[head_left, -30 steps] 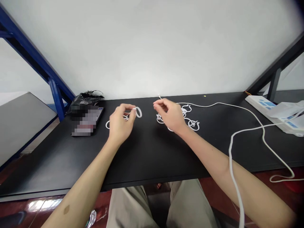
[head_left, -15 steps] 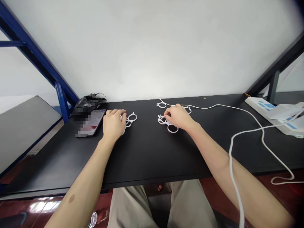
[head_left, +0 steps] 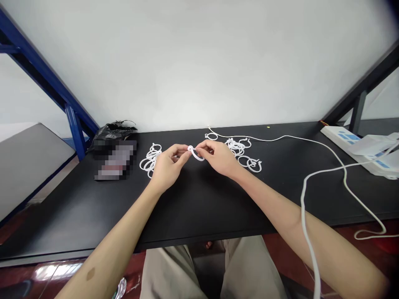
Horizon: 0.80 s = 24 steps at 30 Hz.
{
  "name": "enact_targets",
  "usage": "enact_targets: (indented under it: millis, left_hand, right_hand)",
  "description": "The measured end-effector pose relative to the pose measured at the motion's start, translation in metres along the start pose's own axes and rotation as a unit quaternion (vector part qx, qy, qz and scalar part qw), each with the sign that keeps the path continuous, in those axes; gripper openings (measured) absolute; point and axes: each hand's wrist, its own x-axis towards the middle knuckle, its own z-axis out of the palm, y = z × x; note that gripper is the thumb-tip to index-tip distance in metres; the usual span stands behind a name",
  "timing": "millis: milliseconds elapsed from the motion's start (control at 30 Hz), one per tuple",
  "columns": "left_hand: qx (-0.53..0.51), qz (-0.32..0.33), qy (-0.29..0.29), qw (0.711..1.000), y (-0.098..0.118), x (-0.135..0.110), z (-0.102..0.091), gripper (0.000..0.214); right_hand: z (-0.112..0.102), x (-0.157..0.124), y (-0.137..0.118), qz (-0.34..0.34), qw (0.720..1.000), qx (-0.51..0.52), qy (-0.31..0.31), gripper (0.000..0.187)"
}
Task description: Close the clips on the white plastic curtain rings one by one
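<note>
My left hand [head_left: 170, 165] and my right hand [head_left: 218, 157] meet above the middle of the black table. Between their fingertips is a white curtain ring [head_left: 198, 157] with a small eyelet. The left thumb and fingers pinch it by the eyelet end, while the right fingertips grip its side; part of the ring is hidden behind the fingers. Left of my left hand lies a pile of white curtain rings [head_left: 150, 160]. More curtain rings [head_left: 237, 146] lie in a heap beyond my right hand, with a few others [head_left: 251, 163] nearer its wrist.
One single ring [head_left: 212, 136] lies by the wall near the end of a white cable [head_left: 289, 137]. A blurred-out phone [head_left: 116, 160] and a black plastic bag [head_left: 114, 133] are at the left. A white power strip [head_left: 352, 143] lies at the right.
Both hands have come inward from the two ring piles to the middle. A curtain ring is now held between them. Rings on the right now lie further right than before.
</note>
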Motion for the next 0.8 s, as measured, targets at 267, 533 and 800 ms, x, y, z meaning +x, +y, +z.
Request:
enact_targets:
  millis: [267, 533, 800]
  left_hand:
    - [-0.085, -0.011, -0.005, 0.996, 0.002, 0.000, -0.001, 0.027]
    - [-0.078, -0.024, -0.009, 0.997, 0.000, 0.000, 0.003, 0.016]
    - [-0.116, -0.015, -0.015, 0.993, 0.001, 0.000, 0.004, 0.025]
  right_hand:
    - [0.011, -0.006, -0.002, -0.009, 1.000, -0.002, -0.004, 0.019]
    - [0.015, -0.006, -0.002, -0.029, 0.998, -0.053, -0.007, 0.017]
    - [0.015, -0.007, -0.001, -0.017, 0.998, -0.058, 0.008, 0.017]
